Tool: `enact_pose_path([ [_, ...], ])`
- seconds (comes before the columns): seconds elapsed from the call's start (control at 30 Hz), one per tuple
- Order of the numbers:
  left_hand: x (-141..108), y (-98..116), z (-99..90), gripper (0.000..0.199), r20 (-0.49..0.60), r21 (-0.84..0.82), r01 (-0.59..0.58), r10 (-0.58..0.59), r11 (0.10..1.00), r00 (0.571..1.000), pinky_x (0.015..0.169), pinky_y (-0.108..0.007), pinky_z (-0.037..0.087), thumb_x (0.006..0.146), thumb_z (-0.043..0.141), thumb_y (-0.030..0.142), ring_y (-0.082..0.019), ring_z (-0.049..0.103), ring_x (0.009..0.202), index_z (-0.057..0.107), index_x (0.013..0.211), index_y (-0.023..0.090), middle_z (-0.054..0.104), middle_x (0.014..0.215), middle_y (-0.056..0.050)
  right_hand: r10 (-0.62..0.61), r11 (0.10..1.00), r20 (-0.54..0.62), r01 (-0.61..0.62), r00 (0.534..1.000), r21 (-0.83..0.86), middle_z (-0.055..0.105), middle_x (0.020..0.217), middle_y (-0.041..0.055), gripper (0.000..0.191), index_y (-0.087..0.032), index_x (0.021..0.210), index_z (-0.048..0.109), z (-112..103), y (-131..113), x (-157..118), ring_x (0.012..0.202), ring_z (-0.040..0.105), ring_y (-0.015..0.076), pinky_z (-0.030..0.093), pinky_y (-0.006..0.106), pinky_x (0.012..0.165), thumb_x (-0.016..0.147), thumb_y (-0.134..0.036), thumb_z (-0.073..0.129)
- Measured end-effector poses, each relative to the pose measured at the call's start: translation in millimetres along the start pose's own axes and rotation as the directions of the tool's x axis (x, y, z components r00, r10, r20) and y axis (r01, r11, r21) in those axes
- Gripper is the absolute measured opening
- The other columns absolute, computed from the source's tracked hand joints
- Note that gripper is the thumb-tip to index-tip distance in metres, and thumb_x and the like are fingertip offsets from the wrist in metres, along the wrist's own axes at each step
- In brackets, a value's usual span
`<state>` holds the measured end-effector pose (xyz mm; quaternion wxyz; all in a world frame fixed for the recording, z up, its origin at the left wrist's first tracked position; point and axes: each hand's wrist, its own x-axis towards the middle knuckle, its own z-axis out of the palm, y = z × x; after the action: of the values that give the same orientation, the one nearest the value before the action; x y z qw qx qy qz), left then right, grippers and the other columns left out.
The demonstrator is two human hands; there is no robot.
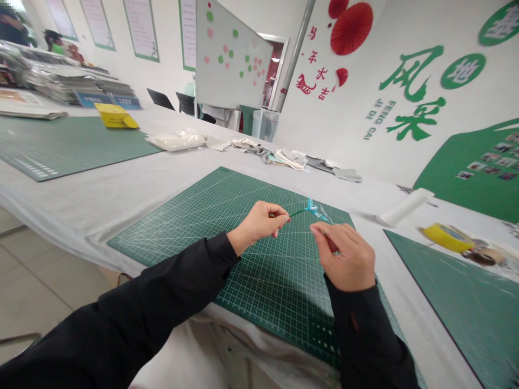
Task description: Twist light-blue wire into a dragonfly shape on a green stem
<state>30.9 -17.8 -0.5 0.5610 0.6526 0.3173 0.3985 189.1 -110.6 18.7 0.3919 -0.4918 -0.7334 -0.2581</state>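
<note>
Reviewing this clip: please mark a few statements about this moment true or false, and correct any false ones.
1. The left hand pinches a thin green stem. True.
2. Both hands are above a green cutting mat. True.
3. The right hand holds scissors. False: no scissors show; its fingertips are beside a blue-tinted piece.
4. A roll of yellow tape lies between the hands. False: the yellow tape roll lies off to the right, beyond the edge of this mat.
</note>
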Motion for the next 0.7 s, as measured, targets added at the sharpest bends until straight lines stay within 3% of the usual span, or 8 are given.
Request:
enact_pose_path([
  [0.17, 3, 1, -7.4, 0.013, 0.023, 0.258, -0.128, 0.127, 0.958, 0.992, 0.052, -0.02, 0.039, 0.071, 0.06, 0.018, -0.007, 0.051, 0.053, 0.069, 0.066, 0.01, 0.061, 0.059, -0.001, -0.158, 0.973, -0.024, 0.152, 0.987, -0.174, 0.059, 0.073, 0.0074, 0.006, -0.013, 0.078, 0.071, -10, 1, 6, 0.07, 0.047, 0.0166, 0.042, 0.029, 0.064, 0.078, -0.013, 0.065],
  [0.3, 3, 5, -16.9, 0.016, 0.08, 0.313, -0.075, 0.052, 0.947, 0.995, 0.052, -0.021, 0.039, 0.07, 0.06, 0.017, -0.009, 0.05, 0.052, 0.073, 0.074, 0.008, 0.061, 0.057, -0.002, -0.227, 0.944, -0.055, 0.205, 0.972, -0.259, 0.059, 0.077, 0.0076, 0.007, -0.015, 0.081, 0.071, -17, 5, 5, 0.071, 0.047, 0.0177, 0.043, 0.032, 0.067, 0.075, -0.013, 0.069],
  [0.4, 1, 8, -21.0, 0.018, 0.194, 0.338, -0.072, 0.005, 0.938, 0.981, 0.05, -0.021, 0.037, 0.069, 0.061, 0.016, -0.008, 0.049, 0.05, 0.074, 0.078, 0.008, 0.061, 0.056, -0.002, -0.258, 0.931, -0.103, 0.219, 0.961, -0.291, 0.057, 0.077, 0.0061, 0.014, -0.017, 0.084, 0.071, -21, 12, 2, 0.072, 0.047, 0.0181, 0.043, 0.033, 0.068, 0.071, -0.013, 0.073],
  [0.57, 1, 8, -22.5, 0.019, 0.389, 0.377, -0.144, -0.015, 0.915, 0.921, 0.054, -0.021, 0.039, 0.07, 0.059, 0.012, -0.009, 0.054, 0.057, 0.074, 0.081, 0.009, 0.069, 0.069, -0.005, -0.239, 0.957, -0.161, 0.204, 0.958, -0.206, 0.054, 0.074, 0.0034, 0.018, -0.018, 0.085, 0.07, -26, 20, 8, 0.068, 0.045, 0.0154, 0.042, 0.03, 0.064, 0.069, -0.013, 0.075],
  [0.7, 1, 5, -22.8, 0.018, 0.538, 0.313, -0.136, -0.058, 0.94, 0.841, 0.058, -0.021, 0.043, 0.071, 0.061, 0.013, -0.01, 0.059, 0.063, 0.074, 0.083, 0.01, 0.072, 0.077, -0.007, -0.211, 0.974, -0.135, 0.196, 0.968, -0.113, 0.053, 0.07, 0.0018, 0.012, -0.02, 0.081, 0.071, -23, 25, 21, 0.067, 0.044, 0.0147, 0.041, 0.03, 0.062, 0.07, -0.016, 0.074],
])
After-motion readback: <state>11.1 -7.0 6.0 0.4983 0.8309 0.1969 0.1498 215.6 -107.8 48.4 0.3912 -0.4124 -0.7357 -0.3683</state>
